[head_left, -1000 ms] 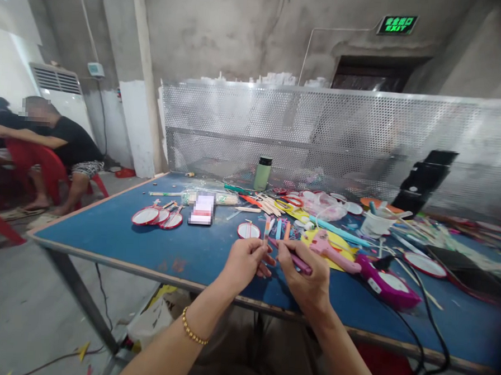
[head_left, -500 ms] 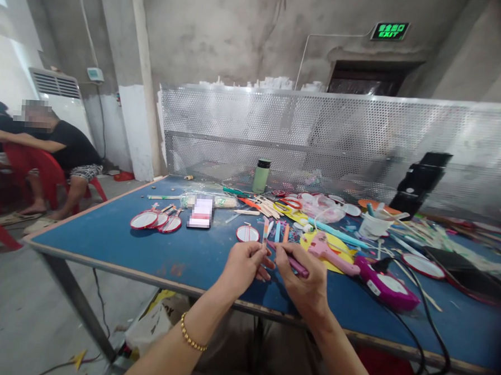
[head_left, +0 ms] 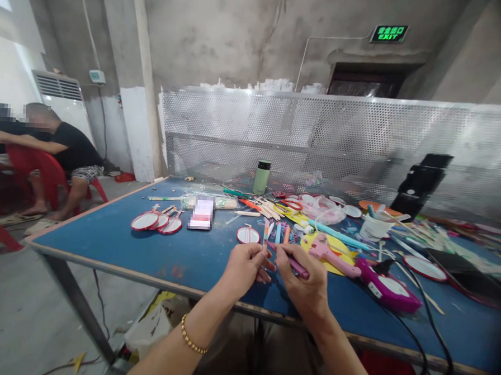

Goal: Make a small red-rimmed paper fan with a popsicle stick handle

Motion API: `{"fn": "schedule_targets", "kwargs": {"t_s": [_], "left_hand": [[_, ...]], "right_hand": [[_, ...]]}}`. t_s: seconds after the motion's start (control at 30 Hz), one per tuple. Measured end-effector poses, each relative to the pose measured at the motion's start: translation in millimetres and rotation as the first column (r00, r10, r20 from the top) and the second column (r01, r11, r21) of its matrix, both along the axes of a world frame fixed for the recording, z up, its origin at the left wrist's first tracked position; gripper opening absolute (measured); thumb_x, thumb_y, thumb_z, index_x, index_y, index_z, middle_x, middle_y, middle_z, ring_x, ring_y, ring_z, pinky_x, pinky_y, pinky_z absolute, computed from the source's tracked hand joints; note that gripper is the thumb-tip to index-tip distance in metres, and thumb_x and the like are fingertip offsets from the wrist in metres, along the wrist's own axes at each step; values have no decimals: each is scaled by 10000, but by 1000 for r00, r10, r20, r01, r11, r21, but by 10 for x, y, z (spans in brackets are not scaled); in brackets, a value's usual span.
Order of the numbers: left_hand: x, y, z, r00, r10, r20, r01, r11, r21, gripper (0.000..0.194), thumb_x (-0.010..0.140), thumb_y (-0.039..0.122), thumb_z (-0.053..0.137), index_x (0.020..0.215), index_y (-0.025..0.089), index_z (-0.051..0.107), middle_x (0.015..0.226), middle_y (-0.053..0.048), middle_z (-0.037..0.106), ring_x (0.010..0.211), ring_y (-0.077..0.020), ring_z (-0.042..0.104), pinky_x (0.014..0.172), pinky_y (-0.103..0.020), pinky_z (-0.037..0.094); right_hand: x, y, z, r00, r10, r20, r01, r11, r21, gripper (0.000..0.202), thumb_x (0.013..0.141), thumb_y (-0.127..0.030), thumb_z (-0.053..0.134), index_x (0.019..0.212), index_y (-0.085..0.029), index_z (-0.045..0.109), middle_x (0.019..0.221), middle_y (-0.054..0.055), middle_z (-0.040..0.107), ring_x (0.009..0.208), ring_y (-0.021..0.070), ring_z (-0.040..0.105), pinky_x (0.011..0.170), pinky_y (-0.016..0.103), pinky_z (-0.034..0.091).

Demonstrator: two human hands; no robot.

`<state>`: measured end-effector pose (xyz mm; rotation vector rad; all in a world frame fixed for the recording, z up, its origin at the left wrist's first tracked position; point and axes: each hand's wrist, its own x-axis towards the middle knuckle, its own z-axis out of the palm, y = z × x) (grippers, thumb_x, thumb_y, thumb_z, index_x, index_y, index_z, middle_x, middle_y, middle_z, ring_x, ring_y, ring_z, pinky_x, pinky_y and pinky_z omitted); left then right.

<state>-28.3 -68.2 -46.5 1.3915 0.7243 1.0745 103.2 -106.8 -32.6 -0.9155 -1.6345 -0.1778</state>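
Observation:
Between thumb and fingers, my left hand (head_left: 246, 265) pinches a small flat stick (head_left: 266, 233), held upright with orange on its upper part. My right hand (head_left: 302, 274) is closed round a purple pen-like tool (head_left: 297, 266), its tip close to the stick. Just behind my left hand lies a round white disc with a red rim (head_left: 248, 235). Orange and blue sticks (head_left: 278, 232) lie behind the gap between my hands. Right of them, a pink glue gun (head_left: 329, 253) rests on a yellow piece (head_left: 344, 245).
Several red-rimmed discs (head_left: 144, 221) and a phone (head_left: 201, 213) lie left on the blue table (head_left: 100, 241). A green bottle (head_left: 261, 177) stands at the back. To the right are a white cup (head_left: 374, 227), a purple device (head_left: 390, 287) and black cables. People sit at far left.
The view has shifted very slightly. My hands hold the same things in almost the same pose.

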Motion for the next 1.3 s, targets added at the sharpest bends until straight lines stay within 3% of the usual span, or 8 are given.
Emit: {"fn": "schedule_targets", "kwargs": {"t_s": [0.57,0.77,0.97,1.3], "left_hand": [[0,-2,12,1000,10,6,-10,1000,-23,306,789,440,598,808,135,612,645,-17,660,452,-107,617,438,-183,456],[0,-5,13,1000,4,-5,-4,1000,0,270,812,403,564,744,143,583,541,6,609,454,-107,611,442,-171,447],[4,4,-8,1000,9,16,-9,1000,-24,276,803,410,580,815,136,607,644,-12,664,448,-106,615,429,-179,448],[1,9,-12,1000,1,10,-1,1000,-27,299,788,434,597,812,136,608,624,-8,644,461,-108,616,446,-184,451]], "right_hand": [[-19,-33,37,999,-52,12,52,999,9,136,905,-190,568,837,-188,686,707,-3,686,572,106,606,583,203,494],[-18,-31,23,999,-27,46,28,1000,-10,133,907,-184,563,852,-194,684,719,-10,689,575,101,608,595,201,496],[-13,-24,18,998,-55,24,55,998,19,119,901,-180,581,847,-188,686,702,-14,681,566,94,600,589,195,489],[-7,-17,14,999,-38,20,38,999,10,114,905,-182,573,860,-193,678,735,-5,688,607,107,619,612,208,499]]}}
